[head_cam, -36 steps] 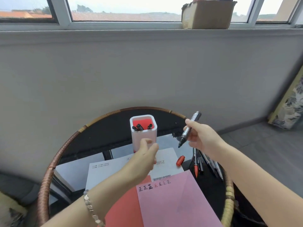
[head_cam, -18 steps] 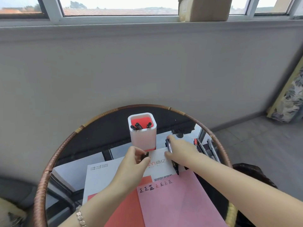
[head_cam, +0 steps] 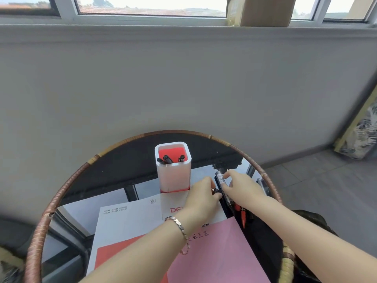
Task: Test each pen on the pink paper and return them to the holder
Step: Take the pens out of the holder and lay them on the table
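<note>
A round glass table [head_cam: 114, 180] with a woven rim stands against a grey wall, with grey floor tiles [head_cam: 326, 180] to its right. Nearest on the table lies the pink paper [head_cam: 220, 252], a row of small written characters along its far edge. It overlaps a white and red sheet [head_cam: 130, 219] to its left.

Both forearms reach over the paper. The left hand [head_cam: 201, 200], with a bracelet [head_cam: 178, 226] at the wrist, has its fingers curled and pinches a small dark cap [head_cam: 216, 192]. Just to its right, the right hand [head_cam: 242, 186] grips a marker [head_cam: 220, 179] by the barrel, low over the table, its tip pointing near. The cap is beside the marker's barrel. A few loose pens [head_cam: 243, 216] lie under the right wrist, partly hidden.

Just beyond the left hand stands the white holder [head_cam: 174, 176], red inside, with three dark pens [head_cam: 168, 159] in it.

Beyond the table, the wall [head_cam: 183, 78] rises to a window [head_cam: 153, 7], where a cardboard box [head_cam: 267, 11] sits on the sill.
</note>
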Action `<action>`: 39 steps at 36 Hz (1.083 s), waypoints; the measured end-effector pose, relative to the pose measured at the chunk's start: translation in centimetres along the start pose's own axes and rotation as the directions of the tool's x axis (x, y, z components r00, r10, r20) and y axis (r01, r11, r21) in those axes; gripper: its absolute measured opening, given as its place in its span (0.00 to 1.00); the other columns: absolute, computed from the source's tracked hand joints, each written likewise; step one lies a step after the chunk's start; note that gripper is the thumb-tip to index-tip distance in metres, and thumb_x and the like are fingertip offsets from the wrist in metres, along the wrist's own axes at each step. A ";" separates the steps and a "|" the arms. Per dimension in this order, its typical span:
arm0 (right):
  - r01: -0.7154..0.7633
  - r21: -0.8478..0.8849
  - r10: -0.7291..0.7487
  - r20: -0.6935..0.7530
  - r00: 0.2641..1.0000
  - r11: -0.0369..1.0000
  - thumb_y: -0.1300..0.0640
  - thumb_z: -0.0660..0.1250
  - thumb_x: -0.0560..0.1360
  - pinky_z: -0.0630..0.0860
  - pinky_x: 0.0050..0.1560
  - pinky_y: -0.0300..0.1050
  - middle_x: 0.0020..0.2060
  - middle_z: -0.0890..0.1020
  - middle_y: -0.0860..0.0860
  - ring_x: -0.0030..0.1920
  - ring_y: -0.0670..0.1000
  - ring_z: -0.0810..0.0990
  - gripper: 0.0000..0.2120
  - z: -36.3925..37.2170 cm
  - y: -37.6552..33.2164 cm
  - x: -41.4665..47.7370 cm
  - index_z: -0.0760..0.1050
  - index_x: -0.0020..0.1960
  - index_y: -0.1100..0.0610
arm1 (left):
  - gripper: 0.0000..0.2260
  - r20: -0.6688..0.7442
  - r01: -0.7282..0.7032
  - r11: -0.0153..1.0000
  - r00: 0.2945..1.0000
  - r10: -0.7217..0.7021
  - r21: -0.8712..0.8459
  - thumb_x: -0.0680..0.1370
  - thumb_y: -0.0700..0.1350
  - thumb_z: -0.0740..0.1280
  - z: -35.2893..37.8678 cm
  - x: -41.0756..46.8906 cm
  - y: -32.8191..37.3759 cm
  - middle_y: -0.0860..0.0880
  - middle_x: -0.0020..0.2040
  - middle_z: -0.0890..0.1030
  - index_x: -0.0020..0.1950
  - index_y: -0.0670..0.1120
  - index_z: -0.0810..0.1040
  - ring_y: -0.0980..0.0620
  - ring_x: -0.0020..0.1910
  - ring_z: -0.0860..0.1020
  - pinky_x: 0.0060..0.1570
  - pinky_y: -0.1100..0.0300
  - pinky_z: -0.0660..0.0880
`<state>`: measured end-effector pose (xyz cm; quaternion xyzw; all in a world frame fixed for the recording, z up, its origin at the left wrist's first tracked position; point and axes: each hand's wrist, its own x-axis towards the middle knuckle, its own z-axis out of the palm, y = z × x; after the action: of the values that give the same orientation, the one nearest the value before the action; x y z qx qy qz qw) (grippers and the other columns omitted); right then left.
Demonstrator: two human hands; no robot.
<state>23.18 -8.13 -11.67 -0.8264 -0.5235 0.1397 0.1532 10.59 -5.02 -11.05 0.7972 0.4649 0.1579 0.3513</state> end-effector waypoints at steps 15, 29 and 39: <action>0.459 0.150 -0.426 -0.205 0.881 0.876 0.50 0.64 0.74 0.73 0.42 0.41 0.47 0.71 0.45 0.37 0.41 0.70 0.21 -4.3 -8.0 -1.0 0.66 0.66 0.50 | 0.06 -0.135 -0.050 0.999 0.990 0.048 -0.009 0.76 0.47 0.64 -7.2 -3.8 -2.6 0.56 0.47 0.77 0.52 0.51 0.75 0.57 0.48 0.76 0.47 0.60 0.76; 0.468 0.105 -0.350 -0.528 0.774 0.877 0.55 0.62 0.77 0.67 0.40 0.39 0.40 0.79 0.46 0.37 0.46 0.73 0.09 -6.9 -10.8 -2.8 0.79 0.51 0.55 | 0.11 -0.384 -0.316 0.949 0.876 0.292 0.001 0.75 0.41 0.67 -10.6 -6.4 -1.9 0.57 0.50 0.76 0.54 0.54 0.73 0.61 0.44 0.75 0.42 0.70 0.72; 0.688 0.198 -0.532 -0.500 0.684 0.698 0.55 0.65 0.73 0.68 0.37 0.27 0.36 0.80 0.46 0.35 0.40 0.75 0.08 -10.3 -9.7 -7.9 0.80 0.50 0.53 | 0.06 -0.421 -0.472 0.879 0.813 0.401 -0.074 0.76 0.45 0.67 -10.6 -5.6 2.1 0.59 0.41 0.76 0.51 0.53 0.77 0.55 0.40 0.73 0.40 0.66 0.68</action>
<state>15.97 -12.44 2.20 -0.5642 -0.6927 0.0012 0.4493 2.95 -6.10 -1.69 0.8003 0.3140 0.4315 0.2733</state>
